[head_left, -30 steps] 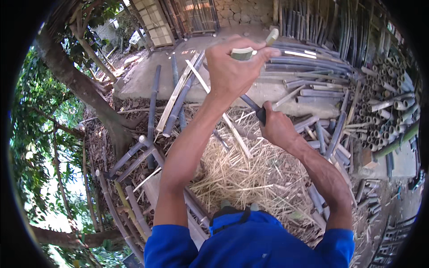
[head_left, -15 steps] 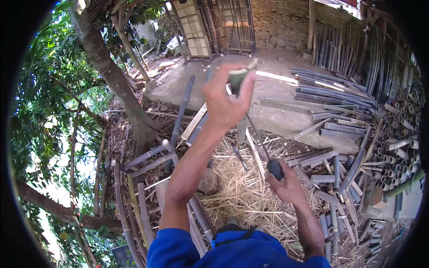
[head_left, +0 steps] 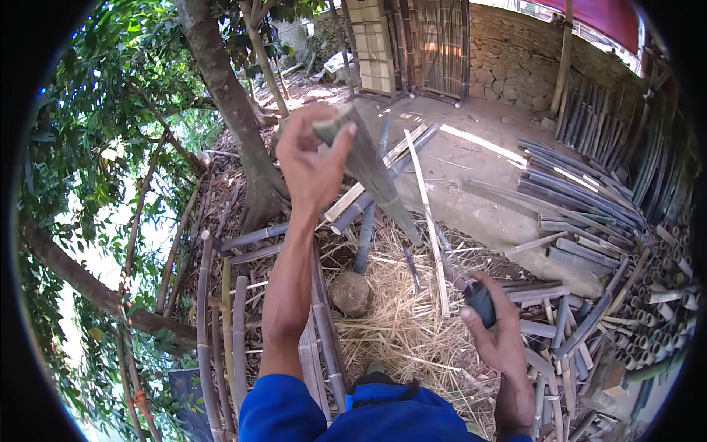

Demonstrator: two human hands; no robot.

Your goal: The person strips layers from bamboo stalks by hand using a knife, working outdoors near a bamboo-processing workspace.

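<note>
My left hand [head_left: 311,166] is raised in front of me, its fingers wrapped round the top end of a split length of bamboo [head_left: 374,177]. The bamboo hangs at a slant, its lower end pointing down and right over the straw-coloured shavings. My right hand [head_left: 501,328] is closed on the dark handle of a knife [head_left: 480,303], lower and to the right. Its blade is blurred and points up and left, apart from the bamboo. A thin pale bamboo strip [head_left: 426,214] stands out between the two hands, beyond the knife.
A round wooden block [head_left: 351,293] sits on the shavings [head_left: 390,331]. Bamboo rails [head_left: 206,324] stand to my left beside a tree trunk [head_left: 232,96]. Bamboo poles [head_left: 582,184] and cut pieces are piled on the right, with a stone wall [head_left: 508,62] behind.
The bamboo has turned so its broad side shows. My left hand has moved left and the right hand slightly right and down, as the view has also shifted.
</note>
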